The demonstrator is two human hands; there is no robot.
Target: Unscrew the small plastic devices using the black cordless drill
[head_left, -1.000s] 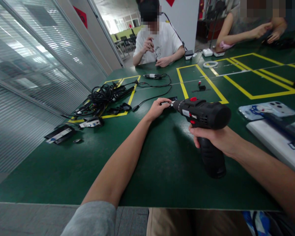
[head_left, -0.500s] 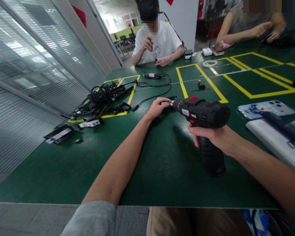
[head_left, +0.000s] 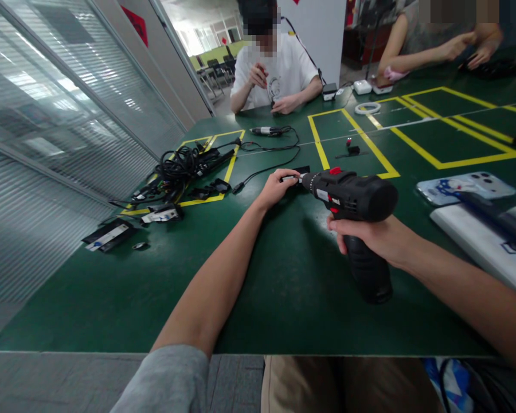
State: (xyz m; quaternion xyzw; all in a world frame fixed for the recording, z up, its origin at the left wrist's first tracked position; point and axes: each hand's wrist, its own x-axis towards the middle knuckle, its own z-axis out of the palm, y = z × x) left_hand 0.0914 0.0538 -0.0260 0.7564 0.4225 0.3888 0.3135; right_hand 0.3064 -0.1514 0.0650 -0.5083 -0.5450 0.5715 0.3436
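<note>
Right hand [head_left: 376,232] wraps a black-and-red plastic power drill [head_left: 356,195]
Left hand [head_left: 278,186] holds a small black part [head_left: 303,170]; pushed askew, the silvery bit [head_left: 301,179] might jab those fingers [head_left: 289,172].

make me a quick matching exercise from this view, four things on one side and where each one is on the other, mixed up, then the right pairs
Things
1. drill
2. phone
3. cable heap
4. left hand

Places
A. at the left, partly over yellow tape
B. at a small black piece, close to the tool's tip
C. gripped in the right hand
D. on the right part of the table, lenses facing up

Right pairs
1-C
2-D
3-A
4-B
</note>
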